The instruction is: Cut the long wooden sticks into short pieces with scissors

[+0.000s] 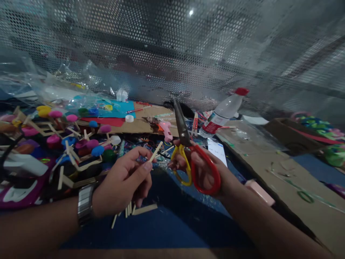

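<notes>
My left forearm (43,223) leads to my left hand (125,181), where thumb and forefinger pinch a wooden stick (156,151), its long axis tipping up and rightward. My right hand (206,172) has its fingers through the loops of the scissors (184,138), right of the stick and apart from it; the blades look closed, though blur leaves me unsure.

Via head camera I count two bare hands: left hand (122,180), right hand (206,163). Scissors (182,126): one pair. Held wooden stick (156,150): one. Wristwatch (85,202): one. Pink glue gun (166,131): one. Bottle (224,110): one. Loose sticks (145,209) under left hand: several, overlapping, exact number unclear to me.
</notes>
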{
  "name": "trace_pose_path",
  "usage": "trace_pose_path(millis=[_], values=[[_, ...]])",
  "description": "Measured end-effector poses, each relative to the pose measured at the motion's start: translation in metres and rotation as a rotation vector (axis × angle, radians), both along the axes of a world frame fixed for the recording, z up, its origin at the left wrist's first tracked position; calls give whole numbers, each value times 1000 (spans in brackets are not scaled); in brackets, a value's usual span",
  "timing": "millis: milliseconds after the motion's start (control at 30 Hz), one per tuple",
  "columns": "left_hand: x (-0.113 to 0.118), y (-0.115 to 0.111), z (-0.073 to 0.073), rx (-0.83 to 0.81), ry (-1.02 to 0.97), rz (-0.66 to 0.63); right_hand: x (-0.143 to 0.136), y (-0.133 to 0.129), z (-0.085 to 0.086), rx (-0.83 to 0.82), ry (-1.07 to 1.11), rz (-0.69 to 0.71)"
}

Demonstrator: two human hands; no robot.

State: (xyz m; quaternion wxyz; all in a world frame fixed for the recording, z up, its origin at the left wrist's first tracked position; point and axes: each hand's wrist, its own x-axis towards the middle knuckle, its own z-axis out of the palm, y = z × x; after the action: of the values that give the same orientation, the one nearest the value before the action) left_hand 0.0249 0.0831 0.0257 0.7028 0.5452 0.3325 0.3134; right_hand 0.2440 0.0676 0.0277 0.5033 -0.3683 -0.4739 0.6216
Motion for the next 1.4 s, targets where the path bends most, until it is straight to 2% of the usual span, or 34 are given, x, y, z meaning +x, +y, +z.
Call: trace_pose_path(millis=[267, 433, 700, 900, 1133, 1233, 1400], values=[[-1, 1, -7, 59, 44, 8, -1, -7, -4, 113, -162, 11], [-1, 0, -6, 62, 61, 5, 3, -18, -18, 164, -256, 16], [-1, -1, -8, 60, 78, -14, -7, -20, -22, 153, -39, -12], [-1, -1, -7, 58, 53, -18, -6, -20, -23, 102, -128, -31], [4, 2, -3, 49, 37, -38, -8, -21, -24, 168, -126, -156], [4, 2, -4, 54, 28, -33, -5, -21, -24, 129, -109, -125], [3, 3, -6, 28, 19, 6, 2, -26, -16, 138, -230, 75]])
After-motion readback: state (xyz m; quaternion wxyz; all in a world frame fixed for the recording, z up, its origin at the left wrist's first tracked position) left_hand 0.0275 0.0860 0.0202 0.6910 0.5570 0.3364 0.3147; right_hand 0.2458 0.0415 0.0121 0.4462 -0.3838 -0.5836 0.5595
